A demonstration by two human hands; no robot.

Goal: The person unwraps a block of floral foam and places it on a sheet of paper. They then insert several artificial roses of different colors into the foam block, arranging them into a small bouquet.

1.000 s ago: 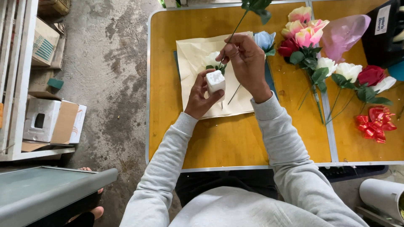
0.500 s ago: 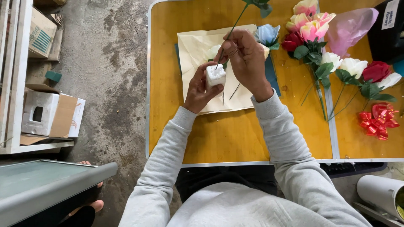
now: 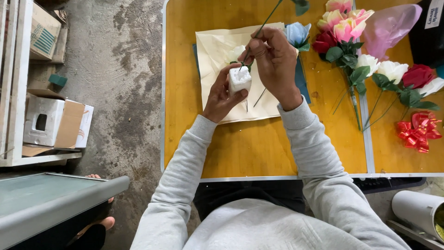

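On the yellow wooden worktop (image 3: 240, 148), over the cream paper sheet (image 3: 215, 51), our left hand (image 3: 222, 95) grips a small white foam block (image 3: 240, 79). Our right hand (image 3: 273, 60) pinches a thin green flower stem (image 3: 264, 23), its tip at the block's top: we judge we're seating it, pressing straight down next.

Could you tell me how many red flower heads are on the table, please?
2: one red rose beside the pink blooms, another red rose near the right edge. Others may be hidden.

You sit at a yellow worktop (image 3: 259, 148) with metal edging, over a stained concrete floor (image 3: 120, 88); to your left, a white shelf (image 3: 14, 92) holds what look like cardboard boxes (image 3: 55, 122).
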